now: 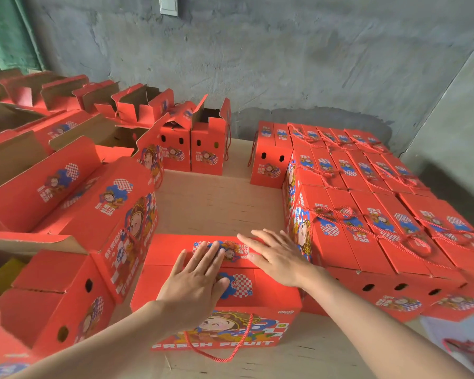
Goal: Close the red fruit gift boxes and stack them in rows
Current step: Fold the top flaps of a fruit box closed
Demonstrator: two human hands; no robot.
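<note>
A red fruit gift box with a cartoon print and a red rope handle stands on the wooden board right in front of me. Its top flaps lie folded down. My left hand presses flat on the near flap with straight fingers. My right hand lies flat on the far flap near the box's right end. To the right stands a block of closed red boxes packed in rows, rope handles lying across their tops.
On the left, several open and half-closed red boxes lie and stand in a loose pile. Two upright open boxes stand at the back. A grey concrete wall runs behind. Bare board shows in the middle.
</note>
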